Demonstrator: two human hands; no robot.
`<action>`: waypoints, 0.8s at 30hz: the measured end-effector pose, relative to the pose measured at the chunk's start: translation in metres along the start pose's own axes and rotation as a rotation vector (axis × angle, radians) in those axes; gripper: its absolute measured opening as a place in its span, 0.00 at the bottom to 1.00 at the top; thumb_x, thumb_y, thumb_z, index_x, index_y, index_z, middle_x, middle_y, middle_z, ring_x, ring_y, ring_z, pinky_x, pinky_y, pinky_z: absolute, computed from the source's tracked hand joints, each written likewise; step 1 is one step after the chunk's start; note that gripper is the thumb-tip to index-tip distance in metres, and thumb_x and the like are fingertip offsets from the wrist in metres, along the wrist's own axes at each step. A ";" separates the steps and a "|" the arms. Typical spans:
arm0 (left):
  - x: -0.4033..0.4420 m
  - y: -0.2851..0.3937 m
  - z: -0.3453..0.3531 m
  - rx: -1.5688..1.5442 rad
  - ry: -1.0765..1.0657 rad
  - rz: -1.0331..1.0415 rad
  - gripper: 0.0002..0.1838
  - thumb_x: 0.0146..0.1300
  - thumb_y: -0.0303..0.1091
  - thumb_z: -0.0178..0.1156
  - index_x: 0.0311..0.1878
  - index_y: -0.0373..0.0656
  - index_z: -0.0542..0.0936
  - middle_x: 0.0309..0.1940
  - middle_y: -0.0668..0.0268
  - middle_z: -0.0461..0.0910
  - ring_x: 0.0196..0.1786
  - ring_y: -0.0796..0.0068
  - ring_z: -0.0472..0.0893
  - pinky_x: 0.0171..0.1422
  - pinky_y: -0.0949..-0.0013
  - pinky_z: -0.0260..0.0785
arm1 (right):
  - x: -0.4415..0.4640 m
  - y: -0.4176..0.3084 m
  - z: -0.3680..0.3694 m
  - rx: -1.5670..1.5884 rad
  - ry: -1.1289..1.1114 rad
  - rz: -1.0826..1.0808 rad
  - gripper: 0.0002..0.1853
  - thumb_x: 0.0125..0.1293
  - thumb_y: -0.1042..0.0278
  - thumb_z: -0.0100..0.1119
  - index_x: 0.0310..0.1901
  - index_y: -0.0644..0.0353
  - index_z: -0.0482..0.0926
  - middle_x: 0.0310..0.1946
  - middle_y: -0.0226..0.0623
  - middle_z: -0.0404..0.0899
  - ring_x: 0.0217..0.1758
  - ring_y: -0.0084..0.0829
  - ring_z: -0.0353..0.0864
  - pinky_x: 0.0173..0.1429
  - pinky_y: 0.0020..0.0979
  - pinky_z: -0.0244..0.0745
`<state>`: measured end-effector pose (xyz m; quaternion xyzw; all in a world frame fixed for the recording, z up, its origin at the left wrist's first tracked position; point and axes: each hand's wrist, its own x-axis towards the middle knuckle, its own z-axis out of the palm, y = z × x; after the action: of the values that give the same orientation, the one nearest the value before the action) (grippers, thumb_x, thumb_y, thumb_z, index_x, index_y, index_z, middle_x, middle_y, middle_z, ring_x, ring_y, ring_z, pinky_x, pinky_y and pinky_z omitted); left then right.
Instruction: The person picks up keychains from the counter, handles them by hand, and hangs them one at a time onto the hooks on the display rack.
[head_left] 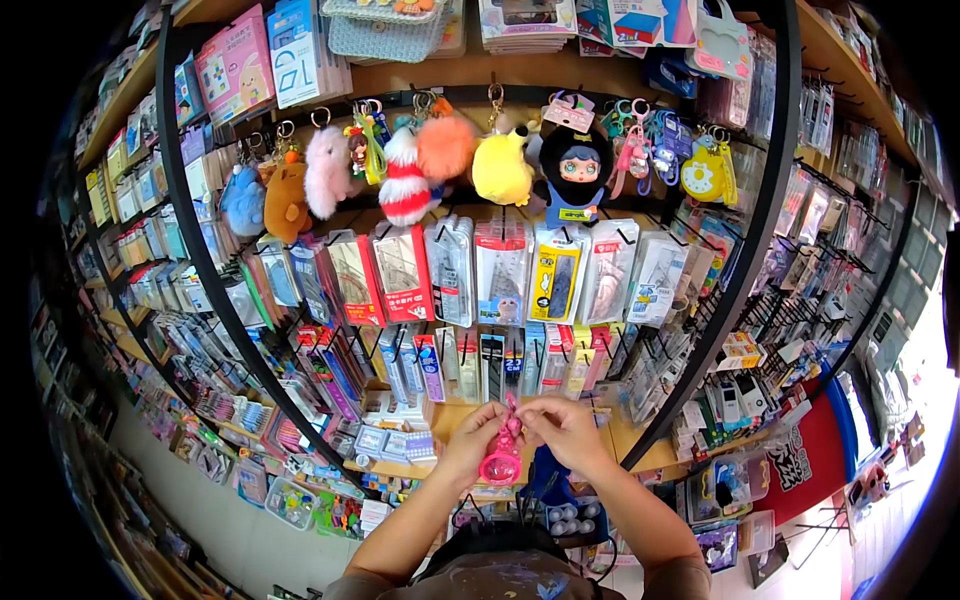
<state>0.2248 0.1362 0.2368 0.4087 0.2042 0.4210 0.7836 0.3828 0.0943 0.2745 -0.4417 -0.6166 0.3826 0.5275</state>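
A pink, partly see-through trinket (pixel 500 466) with a round lower end hangs upright in front of my chest; its exact kind is hard to make out. My left hand (pixel 476 438) closes its fingers on the trinket's upper left side. On the other side, my right hand (pixel 562 432) pinches near the narrow pink top, with thumb and forefinger together. Behind both hands are packaged rulers and stationery (pixel 492 368) on hooks. Fingers cover part of the trinket's upper section.
Plush keychains, among them a yellow one (pixel 503 168) and a black-hooded doll (pixel 578 165), hang above the ruler packs (pixel 503 270). Black shelf posts (pixel 738 285) stand at both sides. A wooden shelf (pixel 455 418) lies behind my hands, and bins (pixel 292 502) sit low at left.
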 end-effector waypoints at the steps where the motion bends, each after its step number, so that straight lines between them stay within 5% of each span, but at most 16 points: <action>1: -0.002 0.004 0.001 -0.109 -0.054 -0.078 0.05 0.62 0.31 0.52 0.37 0.41 0.71 0.30 0.66 0.73 0.32 0.76 0.75 0.37 0.74 0.71 | 0.002 -0.009 -0.001 -0.106 0.009 -0.064 0.06 0.59 0.75 0.55 0.37 0.65 0.77 0.33 0.34 0.71 0.27 0.21 0.74 0.33 0.24 0.71; 5: -0.006 0.008 -0.001 -0.200 -0.204 -0.205 0.08 0.64 0.34 0.49 0.40 0.39 0.71 0.31 0.65 0.74 0.33 0.73 0.77 0.39 0.72 0.71 | 0.007 -0.034 -0.009 -0.441 -0.024 -0.404 0.08 0.56 0.75 0.56 0.38 0.62 0.78 0.35 0.37 0.74 0.39 0.33 0.75 0.43 0.30 0.70; 8: -0.005 0.003 -0.004 -0.272 -0.298 -0.225 0.11 0.64 0.35 0.48 0.42 0.38 0.71 0.32 0.64 0.74 0.34 0.72 0.77 0.39 0.70 0.72 | 0.019 -0.037 -0.013 -0.569 -0.268 -0.505 0.05 0.56 0.77 0.55 0.35 0.64 0.78 0.36 0.37 0.75 0.41 0.32 0.75 0.46 0.31 0.70; 11: -0.004 0.000 -0.007 -0.371 -0.423 -0.272 0.12 0.65 0.35 0.48 0.44 0.37 0.71 0.33 0.63 0.75 0.35 0.71 0.78 0.40 0.69 0.73 | 0.028 -0.027 -0.017 -0.437 -0.451 -0.352 0.04 0.56 0.76 0.56 0.33 0.65 0.78 0.39 0.39 0.76 0.41 0.34 0.75 0.49 0.33 0.68; 14: -0.015 0.013 0.008 -0.112 -0.209 -0.249 0.14 0.66 0.38 0.46 0.45 0.36 0.71 0.35 0.62 0.75 0.35 0.71 0.77 0.40 0.70 0.72 | 0.030 -0.032 -0.017 -0.338 -0.472 -0.240 0.03 0.56 0.76 0.56 0.31 0.66 0.77 0.38 0.38 0.76 0.41 0.31 0.75 0.47 0.31 0.69; 17: -0.017 0.017 0.015 0.011 -0.079 -0.140 0.14 0.68 0.39 0.44 0.44 0.38 0.71 0.34 0.66 0.74 0.35 0.77 0.75 0.40 0.74 0.69 | 0.035 -0.026 -0.020 -0.173 -0.465 -0.025 0.04 0.57 0.76 0.57 0.30 0.67 0.77 0.37 0.38 0.76 0.41 0.27 0.75 0.44 0.27 0.70; 20: -0.012 0.007 0.005 0.341 -0.028 0.212 0.11 0.67 0.38 0.47 0.43 0.40 0.72 0.33 0.71 0.73 0.35 0.83 0.72 0.40 0.79 0.66 | 0.040 -0.017 -0.020 -0.049 -0.375 0.111 0.06 0.57 0.72 0.58 0.31 0.66 0.79 0.29 0.32 0.77 0.33 0.21 0.75 0.38 0.23 0.69; 24: -0.009 0.009 0.003 0.376 -0.068 0.295 0.07 0.65 0.34 0.52 0.39 0.42 0.73 0.30 0.74 0.72 0.34 0.87 0.71 0.40 0.82 0.63 | 0.041 -0.023 -0.017 -0.002 -0.347 0.223 0.08 0.59 0.68 0.57 0.34 0.64 0.80 0.25 0.29 0.78 0.28 0.19 0.74 0.36 0.21 0.69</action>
<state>0.2179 0.1301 0.2457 0.5869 0.1905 0.4713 0.6302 0.3941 0.1260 0.3110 -0.4351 -0.6460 0.5083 0.3675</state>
